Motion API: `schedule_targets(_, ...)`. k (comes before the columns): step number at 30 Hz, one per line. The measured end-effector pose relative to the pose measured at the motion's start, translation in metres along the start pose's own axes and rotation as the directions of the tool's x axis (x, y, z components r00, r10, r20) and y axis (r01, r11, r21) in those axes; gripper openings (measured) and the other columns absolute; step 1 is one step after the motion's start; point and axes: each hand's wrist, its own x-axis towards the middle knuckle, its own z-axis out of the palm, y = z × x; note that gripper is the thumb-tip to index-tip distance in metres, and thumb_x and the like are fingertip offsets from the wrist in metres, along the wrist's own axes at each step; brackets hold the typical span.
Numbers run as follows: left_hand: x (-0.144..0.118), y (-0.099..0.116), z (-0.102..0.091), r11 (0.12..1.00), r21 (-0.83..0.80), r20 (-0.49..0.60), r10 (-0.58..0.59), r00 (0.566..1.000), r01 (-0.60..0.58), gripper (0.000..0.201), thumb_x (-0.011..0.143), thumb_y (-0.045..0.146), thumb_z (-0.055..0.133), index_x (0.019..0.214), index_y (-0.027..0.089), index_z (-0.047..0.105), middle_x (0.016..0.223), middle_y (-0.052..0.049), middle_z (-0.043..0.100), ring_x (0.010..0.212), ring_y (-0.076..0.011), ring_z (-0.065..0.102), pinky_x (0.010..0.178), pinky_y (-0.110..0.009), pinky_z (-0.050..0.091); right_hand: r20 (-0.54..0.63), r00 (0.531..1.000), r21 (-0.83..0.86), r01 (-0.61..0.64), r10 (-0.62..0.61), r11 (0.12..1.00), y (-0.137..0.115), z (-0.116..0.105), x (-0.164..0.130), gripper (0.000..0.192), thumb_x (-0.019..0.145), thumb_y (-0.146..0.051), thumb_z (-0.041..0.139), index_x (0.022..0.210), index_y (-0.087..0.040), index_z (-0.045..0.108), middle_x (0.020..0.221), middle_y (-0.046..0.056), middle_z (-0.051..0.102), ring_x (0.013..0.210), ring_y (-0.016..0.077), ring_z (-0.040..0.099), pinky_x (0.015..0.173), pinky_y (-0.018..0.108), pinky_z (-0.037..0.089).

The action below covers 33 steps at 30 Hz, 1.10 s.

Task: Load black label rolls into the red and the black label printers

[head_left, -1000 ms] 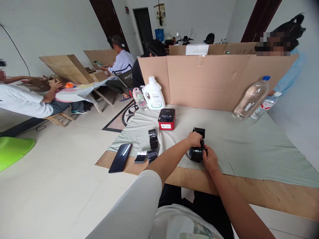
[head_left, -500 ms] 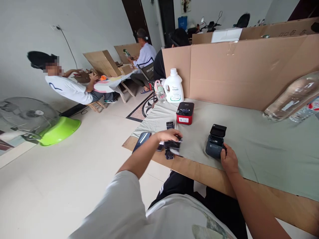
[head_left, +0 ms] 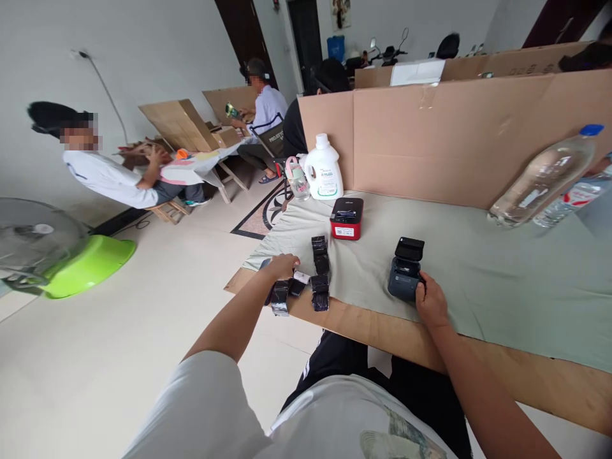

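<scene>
My left hand (head_left: 283,266) is closed on a shiny black strip (head_left: 280,298) that hangs below it at the table's left front edge. Beside it lies a small black object with a white end (head_left: 299,284), partly covered. More folded black strips (head_left: 320,293) lie in a column just to the right. With its fingers round the right side, my right hand (head_left: 433,303) grips a dark portable printer (head_left: 404,280) whose lid stands up. A red and black box-shaped device (head_left: 347,220) sits farther back. Under my left hand, a dark blue flat object is mostly hidden.
A white jug (head_left: 326,169) and a clear pink-handled bottle (head_left: 297,180) stand at the back left. Cardboard (head_left: 415,146) walls the far side, with a large plastic bottle (head_left: 540,182) leaning at right. A fan (head_left: 43,239) and seated people are to the left.
My left hand has moved left with the black strip, away from the column of strips. My right hand keeps its hold on the printer. The whole view has shifted slightly.
</scene>
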Motion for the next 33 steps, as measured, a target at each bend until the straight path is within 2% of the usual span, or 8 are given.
schedule_targets(3,-0.008,0.040,0.008,0.983,0.125,-0.097,0.148,0.984,-0.135,0.035,0.075,0.012,0.055,0.108,0.021,0.062,0.118,-0.008,0.061,0.116,-0.0255,0.052,0.097,-0.035,0.038,0.001,1.000,0.000,0.019,-0.019,1.000,-0.002,-0.001,0.000,0.042,0.090,-0.031,0.032,0.123,-0.014,0.053,0.116,0.014,0.063,0.104,0.0251,0.059,0.093,0.045,0.047)
schedule_targets(8,-0.011,0.084,0.023,0.924,0.281,0.060,0.253,0.965,-0.260,0.028,0.071,0.017,0.063,0.099,0.017,0.061,0.107,-0.012,0.063,0.108,-0.0300,0.054,0.089,-0.037,0.041,0.009,1.000,-0.007,0.012,-0.012,1.000,-0.005,-0.003,0.000,0.042,0.092,-0.030,0.031,0.124,-0.013,0.052,0.116,0.014,0.064,0.103,0.0242,0.059,0.091,0.044,0.048)
schedule_targets(11,-0.011,0.100,0.015,0.927,0.194,0.092,0.310,0.946,-0.322,0.022,0.067,0.016,0.062,0.089,0.018,0.060,0.095,-0.008,0.064,0.093,-0.0257,0.059,0.077,-0.031,0.043,0.015,1.000,-0.001,0.004,-0.004,1.000,-0.005,-0.002,0.000,0.041,0.092,-0.029,0.031,0.124,-0.014,0.052,0.116,0.013,0.064,0.102,0.0236,0.059,0.091,0.043,0.048)
schedule_targets(16,-0.007,0.161,-0.008,0.779,-0.244,0.206,0.623,0.754,-0.578,0.026,0.066,0.024,0.063,0.090,0.021,0.056,0.085,0.001,0.061,0.076,-0.0165,0.058,0.062,-0.023,0.042,-0.009,1.000,0.013,0.005,-0.005,1.000,-0.003,0.000,-0.001,0.041,0.092,-0.030,0.032,0.124,-0.015,0.052,0.114,0.012,0.064,0.101,0.0238,0.059,0.089,0.043,0.049)
schedule_targets(21,0.025,0.242,-0.005,0.652,-0.287,0.150,0.754,0.640,-0.701,0.025,0.070,0.026,0.062,0.095,0.019,0.059,0.092,0.000,0.063,0.082,-0.0158,0.059,0.069,-0.023,0.044,0.014,1.000,0.009,0.001,-0.001,1.000,-0.003,-0.001,0.000,0.040,0.092,-0.029,0.032,0.125,-0.015,0.052,0.112,0.013,0.064,0.101,0.0242,0.058,0.088,0.043,0.049)
schedule_targets(26,0.057,0.290,0.018,0.673,-0.073,0.008,0.738,0.674,-0.736,0.027,0.074,0.022,0.063,0.101,0.018,0.061,0.098,-0.004,0.066,0.089,-0.0190,0.062,0.074,-0.025,0.045,0.008,1.000,0.002,0.003,-0.003,1.000,-0.005,-0.002,0.001,0.040,0.092,-0.026,0.033,0.125,-0.013,0.052,0.109,0.013,0.065,0.098,0.0250,0.058,0.087,0.043,0.049)
schedule_targets(29,0.063,0.299,0.034,0.726,0.088,-0.022,0.686,0.727,-0.682,0.031,0.072,0.021,0.066,0.103,0.018,0.060,0.098,-0.006,0.067,0.090,-0.0221,0.062,0.073,-0.028,0.046,0.000,1.000,0.005,0.011,-0.011,1.000,-0.006,-0.003,0.000,0.040,0.092,-0.026,0.034,0.125,-0.014,0.052,0.108,0.013,0.065,0.097,0.0247,0.058,0.086,0.043,0.050)
schedule_targets(33,0.062,0.300,0.050,0.709,0.173,-0.078,0.701,0.709,-0.683,0.024,0.074,0.018,0.063,0.098,0.019,0.063,0.095,-0.007,0.067,0.091,-0.0225,0.061,0.077,-0.030,0.046,-0.011,1.000,0.012,0.017,-0.017,1.000,-0.006,-0.002,0.000,0.040,0.092,-0.025,0.033,0.125,-0.013,0.052,0.108,0.013,0.065,0.098,0.0248,0.059,0.086,0.043,0.050)
